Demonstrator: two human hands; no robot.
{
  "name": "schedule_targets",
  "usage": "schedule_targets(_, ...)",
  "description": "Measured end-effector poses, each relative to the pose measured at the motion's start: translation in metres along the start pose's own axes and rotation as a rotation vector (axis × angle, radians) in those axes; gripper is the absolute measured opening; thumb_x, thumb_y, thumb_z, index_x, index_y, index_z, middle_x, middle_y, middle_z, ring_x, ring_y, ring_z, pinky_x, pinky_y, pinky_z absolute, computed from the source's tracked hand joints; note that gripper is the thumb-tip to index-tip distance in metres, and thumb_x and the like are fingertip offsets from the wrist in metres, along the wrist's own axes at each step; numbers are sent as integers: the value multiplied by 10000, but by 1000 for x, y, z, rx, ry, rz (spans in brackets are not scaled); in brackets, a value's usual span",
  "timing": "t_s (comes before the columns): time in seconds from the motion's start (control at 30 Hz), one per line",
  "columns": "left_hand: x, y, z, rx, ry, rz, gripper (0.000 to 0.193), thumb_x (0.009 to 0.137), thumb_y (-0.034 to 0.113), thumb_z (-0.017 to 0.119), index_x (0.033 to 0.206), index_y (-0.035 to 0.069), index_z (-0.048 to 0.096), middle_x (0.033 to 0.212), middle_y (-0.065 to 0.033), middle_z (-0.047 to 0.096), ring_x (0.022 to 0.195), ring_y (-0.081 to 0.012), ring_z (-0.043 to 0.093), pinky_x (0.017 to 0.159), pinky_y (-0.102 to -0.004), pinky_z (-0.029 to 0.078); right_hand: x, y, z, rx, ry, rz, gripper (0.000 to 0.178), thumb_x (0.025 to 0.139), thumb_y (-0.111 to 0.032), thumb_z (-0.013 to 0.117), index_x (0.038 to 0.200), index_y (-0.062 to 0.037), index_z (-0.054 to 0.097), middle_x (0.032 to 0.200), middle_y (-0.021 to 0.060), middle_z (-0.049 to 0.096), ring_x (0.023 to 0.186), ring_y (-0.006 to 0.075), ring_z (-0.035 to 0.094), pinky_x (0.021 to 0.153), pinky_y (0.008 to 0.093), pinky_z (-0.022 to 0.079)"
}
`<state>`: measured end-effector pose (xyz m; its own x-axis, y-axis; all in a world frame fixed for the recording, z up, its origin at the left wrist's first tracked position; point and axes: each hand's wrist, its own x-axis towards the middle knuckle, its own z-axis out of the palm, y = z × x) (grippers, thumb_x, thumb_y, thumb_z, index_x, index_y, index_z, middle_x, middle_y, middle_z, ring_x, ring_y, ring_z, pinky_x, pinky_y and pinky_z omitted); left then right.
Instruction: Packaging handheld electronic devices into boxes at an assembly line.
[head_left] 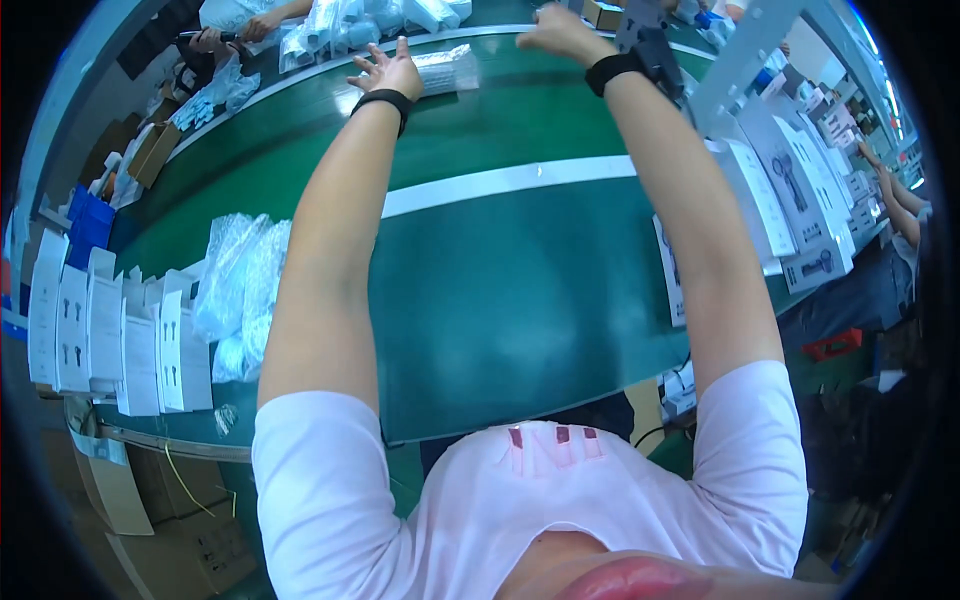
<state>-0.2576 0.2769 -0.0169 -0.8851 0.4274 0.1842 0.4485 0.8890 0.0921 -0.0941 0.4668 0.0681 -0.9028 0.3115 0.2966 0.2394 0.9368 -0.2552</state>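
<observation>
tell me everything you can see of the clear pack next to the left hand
The pack is roughly rectangular, with a shiny, see-through wrapping that looks like plastic and a bumpy or ribbed surface catching the light. It lies on the green surface, beyond the white strip, its long side running roughly left to right. The left hand is at its left end and may hide part of it; whether they touch is unclear. Its contents cannot be made out.

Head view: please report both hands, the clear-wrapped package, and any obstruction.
Left hand open, at the clear-wrapped package; contact unclear. Right hand farther right, its grip unclear. Package on green surface, left end partly behind left hand.
</observation>
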Motion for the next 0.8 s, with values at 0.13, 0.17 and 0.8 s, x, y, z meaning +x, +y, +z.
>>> schedule_targets(0.13,11,-34,18,2,-3,20,788,847,202,588,1526,352,218,1611,-165,88,1446,-503,66,1103,-698,98,15,41,68,108,-262,293,635,663,-315,783,1163,39,616,1201,255,623,1124,371,605,954,402,496)
schedule_targets(0.17,15,-47,20,-17,23,33,710,876,199,522,1519,345,259,1611,-154,116,1448,-497,71,1105,-698,68,21,49,79,104,-260,299,635,663,-315,783,1163,39,616,1201,255,623,1124,371,605,954,402,496)
schedule_targets(0.8,-64,-24,-23,-1125,94,213,651,696,242,814,1207,-46,533,1058,-178,661,940,-226,648,829,-333,506,-15,-41,73,90,735,-419,589,720,-187,749,1251,-5,570,1259,190,582,1171,391,525,995,467,397)
